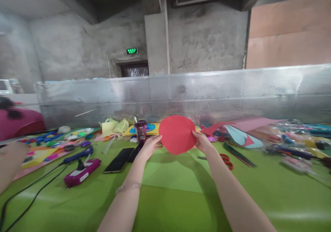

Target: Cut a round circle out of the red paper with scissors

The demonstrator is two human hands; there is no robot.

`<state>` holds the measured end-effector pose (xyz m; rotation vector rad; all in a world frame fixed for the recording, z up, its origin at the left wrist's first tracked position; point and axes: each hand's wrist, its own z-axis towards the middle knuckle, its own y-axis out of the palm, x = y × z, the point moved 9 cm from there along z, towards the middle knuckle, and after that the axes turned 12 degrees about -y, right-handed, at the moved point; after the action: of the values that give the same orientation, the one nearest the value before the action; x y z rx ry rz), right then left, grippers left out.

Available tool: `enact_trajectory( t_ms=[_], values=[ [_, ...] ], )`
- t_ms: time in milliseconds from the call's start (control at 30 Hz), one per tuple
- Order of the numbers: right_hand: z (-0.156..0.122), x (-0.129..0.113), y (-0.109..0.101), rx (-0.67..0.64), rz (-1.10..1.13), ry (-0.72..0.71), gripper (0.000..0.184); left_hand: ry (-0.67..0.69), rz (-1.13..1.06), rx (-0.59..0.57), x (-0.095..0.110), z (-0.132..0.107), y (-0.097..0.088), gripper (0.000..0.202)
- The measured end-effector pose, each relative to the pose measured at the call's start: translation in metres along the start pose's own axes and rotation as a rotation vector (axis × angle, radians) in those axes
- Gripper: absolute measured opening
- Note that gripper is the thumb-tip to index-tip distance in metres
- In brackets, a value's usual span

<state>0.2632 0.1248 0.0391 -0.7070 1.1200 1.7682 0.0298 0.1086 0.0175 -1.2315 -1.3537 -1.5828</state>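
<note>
A round red paper disc (pixel 177 134) is held up above the table, its face towards me. My left hand (pixel 152 145) pinches its left edge, and my right hand (pixel 202 143) grips the right edge between thumb and fingers. Beneath it lies a light green paper sheet (pixel 176 177) on the green tabletop. Partly behind my right forearm are scissors with red handles (pixel 226 161). Close to my left hand stands a dark red drink cup (pixel 141 132) with a straw, and a black phone (pixel 119 160) lies left of my forearm.
A purple power strip (pixel 82 172) and a blue glue gun (pixel 79 154) with black cords lie at left. Green-handled scissors (pixel 239 153) and plastic-wrapped craft supplies (pixel 297 139) are at right. A perforated metal panel (pixel 219 94) borders the back. Another person's arm (pixel 11 163) reaches in at left.
</note>
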Motion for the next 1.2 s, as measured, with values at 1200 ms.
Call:
enact_trajectory(
  t_ms=[1200],
  values=[
    [0.000, -0.033, -0.013, 0.427, -0.656, -0.286, 0.006, 0.077, 0.003, 0.389, -0.001, -0.002, -0.025, 0.031]
  ],
)
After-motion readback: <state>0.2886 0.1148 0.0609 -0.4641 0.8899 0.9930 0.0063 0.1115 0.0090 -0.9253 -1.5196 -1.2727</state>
